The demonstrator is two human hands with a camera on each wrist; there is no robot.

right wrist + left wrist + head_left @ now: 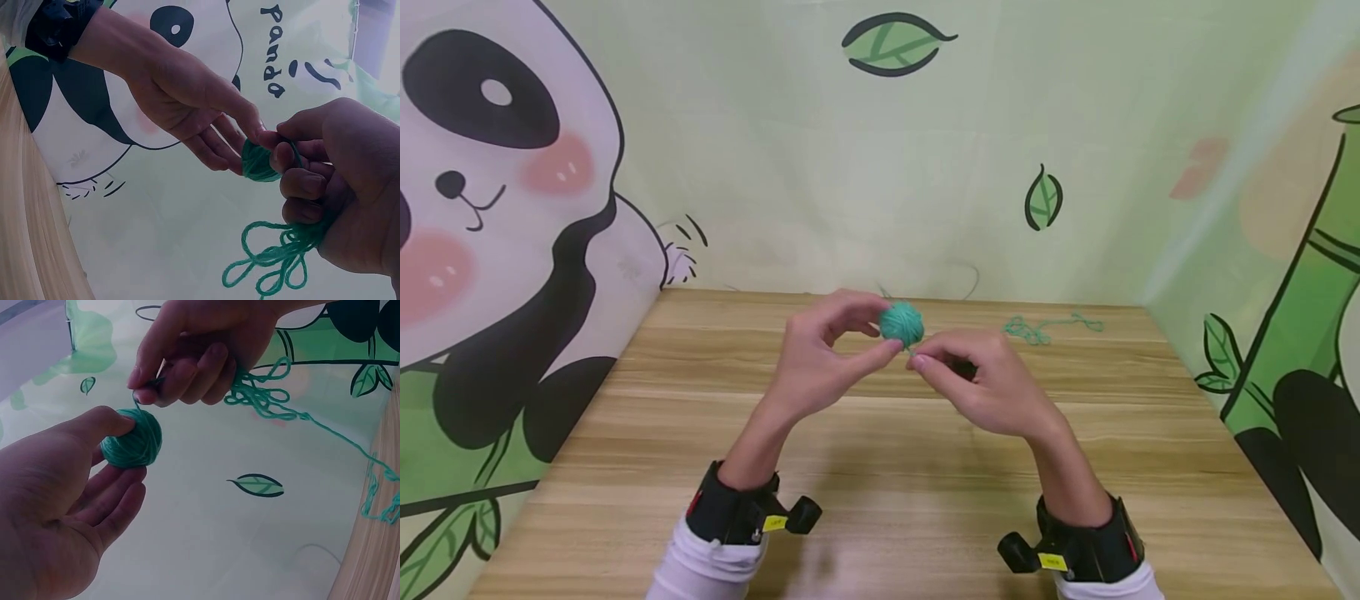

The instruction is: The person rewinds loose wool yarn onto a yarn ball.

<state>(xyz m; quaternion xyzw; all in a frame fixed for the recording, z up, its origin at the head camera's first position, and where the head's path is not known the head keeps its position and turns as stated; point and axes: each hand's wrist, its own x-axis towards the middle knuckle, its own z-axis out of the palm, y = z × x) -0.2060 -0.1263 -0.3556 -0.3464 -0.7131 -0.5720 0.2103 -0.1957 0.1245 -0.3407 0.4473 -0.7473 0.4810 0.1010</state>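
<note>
A small ball of teal yarn (902,324) is held above the table between the thumb and fingers of my left hand (823,358). Close beside it, my right hand (988,379) pinches the strand that comes off the ball with thumb and forefinger. The other right fingers curl round a bundle of yarn, and its loose loops (269,262) hang out of the fist in the right wrist view. From those loops (265,397) a single strand runs down to the table in the left wrist view.
A loose tangle of teal yarn (1033,330) lies at the back right of the wooden table (880,500). Behind the table stands a pale green backdrop (760,150) with printed pandas and leaves. Both wrists wear black camera straps (730,504).
</note>
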